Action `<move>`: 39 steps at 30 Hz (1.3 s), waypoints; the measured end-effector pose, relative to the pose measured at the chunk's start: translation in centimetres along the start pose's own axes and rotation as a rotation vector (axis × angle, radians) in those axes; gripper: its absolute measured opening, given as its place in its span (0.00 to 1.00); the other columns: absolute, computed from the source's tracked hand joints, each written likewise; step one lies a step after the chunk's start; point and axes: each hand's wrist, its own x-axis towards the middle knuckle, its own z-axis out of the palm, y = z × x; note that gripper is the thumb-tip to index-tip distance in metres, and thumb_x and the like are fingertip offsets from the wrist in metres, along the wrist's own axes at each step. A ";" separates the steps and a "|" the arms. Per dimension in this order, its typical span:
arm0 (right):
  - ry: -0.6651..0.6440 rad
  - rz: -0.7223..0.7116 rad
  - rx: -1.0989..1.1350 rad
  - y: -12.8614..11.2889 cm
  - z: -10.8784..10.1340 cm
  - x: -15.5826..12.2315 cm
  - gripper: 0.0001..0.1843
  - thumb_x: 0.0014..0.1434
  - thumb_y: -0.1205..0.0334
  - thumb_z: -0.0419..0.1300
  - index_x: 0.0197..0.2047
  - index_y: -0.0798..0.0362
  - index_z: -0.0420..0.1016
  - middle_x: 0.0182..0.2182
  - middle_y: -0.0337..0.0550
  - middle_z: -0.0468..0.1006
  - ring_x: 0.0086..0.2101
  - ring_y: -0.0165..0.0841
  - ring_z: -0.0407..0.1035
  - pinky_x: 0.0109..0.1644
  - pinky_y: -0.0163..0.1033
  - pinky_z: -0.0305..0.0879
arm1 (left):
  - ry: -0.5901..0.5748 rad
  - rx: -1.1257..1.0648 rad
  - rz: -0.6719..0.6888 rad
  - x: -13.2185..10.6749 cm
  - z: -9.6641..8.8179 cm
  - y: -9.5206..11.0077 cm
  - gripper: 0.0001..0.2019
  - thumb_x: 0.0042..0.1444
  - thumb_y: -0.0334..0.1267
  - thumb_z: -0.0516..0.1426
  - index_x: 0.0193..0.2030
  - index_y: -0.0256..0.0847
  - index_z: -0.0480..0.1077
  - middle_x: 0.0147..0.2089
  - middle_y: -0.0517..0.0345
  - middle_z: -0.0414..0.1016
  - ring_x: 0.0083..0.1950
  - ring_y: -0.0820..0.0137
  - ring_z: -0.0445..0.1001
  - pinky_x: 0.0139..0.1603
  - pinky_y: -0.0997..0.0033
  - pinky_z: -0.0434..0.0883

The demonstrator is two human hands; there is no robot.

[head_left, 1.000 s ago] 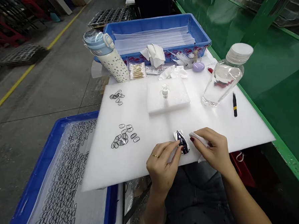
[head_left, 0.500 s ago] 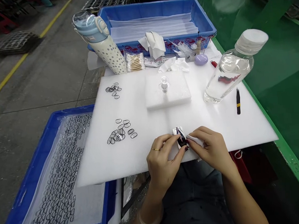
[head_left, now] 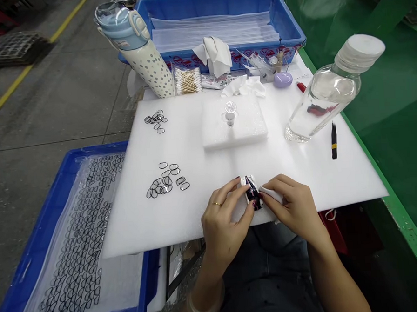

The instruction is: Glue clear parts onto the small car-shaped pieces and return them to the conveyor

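Note:
My left hand [head_left: 225,222] is closed, its thumb and fingertips gripping a small glossy black-and-white piece [head_left: 253,194], shaped rather like a toy car, by its left side. The piece is low over the front edge of the white foam sheet [head_left: 211,211]; whether it rests there I cannot tell. From the other side, my right hand [head_left: 294,205] pinches a folded white wipe [head_left: 271,194] against the piece's right edge. The fingers partly cover both the piece and the wipe. Left of my hands lies a loose group of thin black-rimmed oval rings [head_left: 166,180].
A foam block [head_left: 235,129] bears a small clear knob [head_left: 230,112]. Tweezers [head_left: 334,141] and a tall clear bottle [head_left: 322,101] stand right. A tumbler [head_left: 142,61], cotton swabs [head_left: 187,80] and a blue bin [head_left: 218,4] are behind. A ring-filled blue tray [head_left: 63,180] sits lower left.
The view has shifted slightly. My left fingers have changed position a little, showing more of the piece. My right hand keeps the wipe at the piece's edge.

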 end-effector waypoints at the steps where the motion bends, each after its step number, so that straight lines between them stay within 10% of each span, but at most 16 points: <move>1: 0.000 0.001 -0.001 0.0 0.0 0.0 0.06 0.65 0.64 0.60 0.39 0.53 0.78 0.33 0.40 0.76 0.23 0.25 0.64 0.25 0.32 0.57 | 0.001 -0.001 0.000 0.0 0.0 0.0 0.12 0.58 0.34 0.61 0.50 0.42 0.77 0.53 0.50 0.79 0.52 0.59 0.78 0.51 0.56 0.78; 21: 0.046 -0.007 -0.015 0.0 0.4 -0.1 0.05 0.64 0.63 0.61 0.37 0.53 0.77 0.31 0.39 0.76 0.22 0.25 0.64 0.24 0.33 0.56 | -0.012 -0.019 -0.055 0.1 -0.1 0.1 0.11 0.58 0.34 0.61 0.49 0.44 0.77 0.52 0.52 0.79 0.52 0.59 0.77 0.52 0.55 0.76; 28: 0.019 0.027 0.123 0.1 -0.5 0.1 0.07 0.64 0.64 0.59 0.39 0.54 0.78 0.32 0.41 0.77 0.30 0.29 0.72 0.32 0.34 0.63 | -0.450 -0.105 0.111 2.6 -1.7 -1.3 0.33 0.54 0.34 0.65 0.67 0.52 0.63 0.66 0.50 0.68 0.67 0.52 0.66 0.64 0.48 0.68; 39: 0.042 0.051 0.034 0.2 0.1 0.2 0.04 0.63 0.63 0.61 0.37 0.53 0.77 0.32 0.40 0.76 0.29 0.30 0.71 0.31 0.35 0.61 | -0.318 -0.112 -0.040 2.4 -1.5 -1.5 0.16 0.61 0.36 0.60 0.56 0.47 0.73 0.55 0.53 0.73 0.57 0.60 0.73 0.57 0.55 0.73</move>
